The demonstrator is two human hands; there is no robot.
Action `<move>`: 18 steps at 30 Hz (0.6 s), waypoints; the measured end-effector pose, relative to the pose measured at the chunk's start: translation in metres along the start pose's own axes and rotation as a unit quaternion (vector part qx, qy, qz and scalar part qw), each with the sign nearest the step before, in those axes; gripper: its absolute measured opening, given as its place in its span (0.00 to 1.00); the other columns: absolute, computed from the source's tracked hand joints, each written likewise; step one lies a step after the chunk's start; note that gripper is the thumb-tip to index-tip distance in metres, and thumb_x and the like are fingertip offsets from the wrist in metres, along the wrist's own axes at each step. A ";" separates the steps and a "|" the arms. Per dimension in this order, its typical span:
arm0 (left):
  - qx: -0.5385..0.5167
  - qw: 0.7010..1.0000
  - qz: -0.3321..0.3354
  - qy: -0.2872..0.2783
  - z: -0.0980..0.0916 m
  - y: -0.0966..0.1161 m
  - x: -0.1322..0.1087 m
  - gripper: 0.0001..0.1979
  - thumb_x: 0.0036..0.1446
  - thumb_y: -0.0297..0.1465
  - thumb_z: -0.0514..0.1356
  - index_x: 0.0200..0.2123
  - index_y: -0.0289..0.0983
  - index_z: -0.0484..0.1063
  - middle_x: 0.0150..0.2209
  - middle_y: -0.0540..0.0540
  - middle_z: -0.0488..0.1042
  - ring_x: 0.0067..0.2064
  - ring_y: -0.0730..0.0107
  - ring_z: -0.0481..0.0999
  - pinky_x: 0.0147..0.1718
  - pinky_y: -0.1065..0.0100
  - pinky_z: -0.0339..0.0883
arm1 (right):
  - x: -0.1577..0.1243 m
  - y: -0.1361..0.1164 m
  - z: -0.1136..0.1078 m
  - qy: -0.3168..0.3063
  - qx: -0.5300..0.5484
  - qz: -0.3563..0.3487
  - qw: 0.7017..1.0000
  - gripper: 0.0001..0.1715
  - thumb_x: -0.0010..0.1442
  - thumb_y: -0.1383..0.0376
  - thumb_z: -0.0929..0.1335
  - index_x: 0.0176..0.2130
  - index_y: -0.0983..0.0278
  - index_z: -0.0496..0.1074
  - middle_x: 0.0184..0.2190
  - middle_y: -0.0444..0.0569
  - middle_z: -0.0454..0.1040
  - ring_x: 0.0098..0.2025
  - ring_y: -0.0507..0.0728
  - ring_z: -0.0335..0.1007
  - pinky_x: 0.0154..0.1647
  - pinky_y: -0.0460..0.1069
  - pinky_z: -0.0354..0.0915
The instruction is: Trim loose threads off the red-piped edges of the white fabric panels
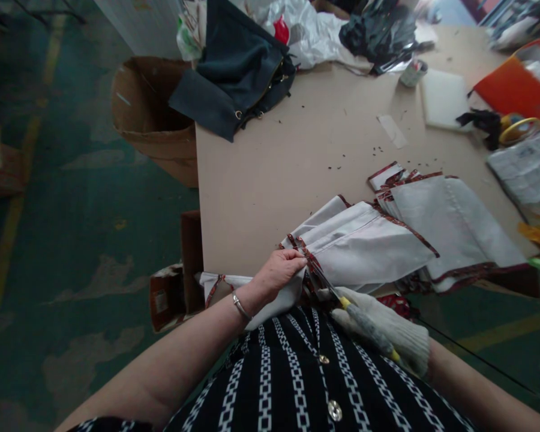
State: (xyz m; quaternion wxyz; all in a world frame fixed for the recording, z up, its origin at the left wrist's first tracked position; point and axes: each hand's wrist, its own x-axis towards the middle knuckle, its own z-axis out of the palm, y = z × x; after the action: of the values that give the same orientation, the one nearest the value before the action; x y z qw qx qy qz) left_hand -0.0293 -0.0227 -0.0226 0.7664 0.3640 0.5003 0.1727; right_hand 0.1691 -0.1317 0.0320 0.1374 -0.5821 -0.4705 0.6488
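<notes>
My bare left hand (279,271), with a bracelet at the wrist, pinches the red-brown patterned trim at the edge of a white fabric piece (364,240). My right hand (387,321) wears a white knitted glove. Its fingers are closed around a slim tool (364,327) with a grey and yellow handle and a thin dark metal end. That end points at the trim beside my left fingertips; whether it touches is hard to see. More white fabric (463,222) with the same trim lies layered on the right, and some hangs over the table's front edge near my waist.
The tan table (252,198) carries a dark bag (247,66), plastic wrapping (315,36), a small can (413,72), a white block (444,99) and an orange box (517,84). Cardboard boxes (139,114) stand along its left side. Dark scraps dot the tabletop.
</notes>
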 end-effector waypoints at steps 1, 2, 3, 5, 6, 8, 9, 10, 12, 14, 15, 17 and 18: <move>0.001 1.000 0.001 0.001 0.000 0.000 0.000 0.07 0.45 0.33 0.63 0.24 0.34 0.73 0.24 0.51 0.72 0.27 0.74 0.65 0.31 0.70 0.59 | 0.002 0.001 0.000 0.003 -0.001 -0.004 1.000 0.24 0.62 0.53 0.69 0.55 0.59 0.73 0.46 0.50 0.78 0.47 0.66 0.74 0.56 0.61 0.68; 0.003 1.000 -0.001 0.002 0.001 -0.001 0.001 0.07 0.45 0.33 0.63 0.24 0.34 0.73 0.24 0.51 0.72 0.27 0.74 0.65 0.31 0.71 0.59 | 0.004 0.002 0.001 0.006 -0.005 -0.004 1.000 0.24 0.62 0.53 0.68 0.54 0.59 0.73 0.46 0.50 0.78 0.47 0.65 0.74 0.56 0.61 0.68; 0.004 1.000 -0.004 0.002 0.001 -0.002 0.001 0.07 0.45 0.32 0.63 0.24 0.34 0.73 0.23 0.51 0.71 0.27 0.74 0.65 0.30 0.71 0.59 | 0.007 0.003 0.002 0.010 -0.011 -0.003 1.000 0.23 0.62 0.53 0.68 0.54 0.59 0.73 0.45 0.49 0.78 0.46 0.65 0.74 0.54 0.60 0.69; 0.004 1.000 -0.009 0.001 0.002 -0.003 0.001 0.06 0.45 0.32 0.63 0.24 0.34 0.73 0.23 0.52 0.71 0.27 0.74 0.64 0.29 0.71 0.58 | 0.013 0.005 0.005 0.014 -0.022 0.003 1.000 0.22 0.63 0.53 0.67 0.53 0.59 0.72 0.43 0.49 0.78 0.44 0.64 0.74 0.50 0.59 0.70; 0.004 1.000 -0.009 0.001 0.002 -0.003 0.000 0.06 0.45 0.31 0.63 0.24 0.34 0.73 0.23 0.52 0.71 0.26 0.75 0.64 0.29 0.72 0.58 | 0.016 0.006 0.007 0.016 -0.024 0.003 1.000 0.22 0.63 0.52 0.67 0.53 0.60 0.71 0.43 0.49 0.78 0.43 0.64 0.74 0.49 0.59 0.70; 0.007 1.000 -0.010 0.003 0.003 -0.003 0.000 0.05 0.46 0.31 0.62 0.24 0.34 0.73 0.22 0.53 0.70 0.26 0.76 0.63 0.28 0.72 0.57 | 0.021 0.008 0.011 0.022 -0.022 -0.003 1.000 0.23 0.63 0.51 0.67 0.53 0.60 0.70 0.43 0.49 0.77 0.44 0.63 0.73 0.49 0.59 0.69; 0.008 1.000 -0.012 0.003 0.003 -0.003 -0.001 0.05 0.46 0.31 0.62 0.24 0.34 0.73 0.22 0.53 0.71 0.25 0.76 0.63 0.28 0.72 0.58 | 0.024 0.010 0.013 0.027 -0.019 -0.006 0.999 0.23 0.63 0.51 0.67 0.53 0.60 0.70 0.44 0.49 0.77 0.44 0.63 0.73 0.50 0.59 0.69; 0.009 1.000 -0.016 0.002 0.003 -0.003 -0.001 0.05 0.46 0.31 0.62 0.25 0.34 0.74 0.22 0.53 0.71 0.25 0.76 0.64 0.28 0.72 0.58 | 0.026 0.011 0.014 0.031 -0.016 -0.008 0.999 0.23 0.63 0.50 0.67 0.53 0.60 0.69 0.44 0.49 0.77 0.45 0.63 0.72 0.51 0.59 0.68; 0.007 1.000 -0.024 0.000 0.004 -0.003 -0.001 0.06 0.46 0.31 0.61 0.25 0.34 0.74 0.22 0.52 0.71 0.25 0.75 0.64 0.28 0.72 0.58 | 0.028 0.012 0.017 0.040 -0.012 -0.007 0.999 0.23 0.64 0.50 0.66 0.52 0.60 0.70 0.43 0.48 0.76 0.44 0.62 0.72 0.50 0.58 0.68; 0.003 1.000 -0.020 0.003 0.005 -0.004 0.000 0.05 0.46 0.30 0.61 0.25 0.33 0.74 0.22 0.52 0.70 0.25 0.75 0.64 0.28 0.72 0.58 | 0.030 0.012 0.019 0.049 -0.004 -0.003 0.999 0.22 0.64 0.52 0.66 0.52 0.61 0.70 0.42 0.48 0.76 0.42 0.61 0.71 0.48 0.57 0.67; 0.001 1.000 -0.016 0.005 0.005 -0.005 0.000 0.05 0.46 0.30 0.61 0.24 0.33 0.74 0.22 0.52 0.70 0.25 0.76 0.64 0.28 0.72 0.58 | 0.030 0.012 0.020 0.052 -0.002 -0.002 0.999 0.22 0.64 0.52 0.66 0.52 0.62 0.71 0.42 0.48 0.76 0.42 0.60 0.71 0.48 0.56 0.67; -0.005 1.000 -0.011 0.009 0.005 -0.007 0.001 0.05 0.46 0.30 0.61 0.24 0.33 0.74 0.22 0.52 0.71 0.25 0.75 0.64 0.29 0.72 0.59 | 0.032 0.011 0.021 0.056 0.010 -0.003 0.998 0.22 0.63 0.53 0.67 0.52 0.63 0.71 0.42 0.49 0.77 0.42 0.60 0.71 0.48 0.56 0.67; -0.009 1.000 -0.011 0.011 0.005 -0.008 0.001 0.05 0.46 0.30 0.62 0.25 0.33 0.74 0.23 0.51 0.71 0.25 0.75 0.65 0.29 0.71 0.59 | 0.034 0.011 0.022 0.058 0.020 -0.003 0.998 0.23 0.63 0.53 0.67 0.52 0.63 0.71 0.43 0.49 0.77 0.42 0.60 0.71 0.48 0.55 0.67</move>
State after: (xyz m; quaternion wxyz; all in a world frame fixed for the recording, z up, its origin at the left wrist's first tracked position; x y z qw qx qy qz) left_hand -0.0247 -0.0293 -0.0277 0.7661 0.3498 0.5110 0.1723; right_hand 0.1440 -0.1230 -0.0002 0.1776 -0.6146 -0.4505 0.6228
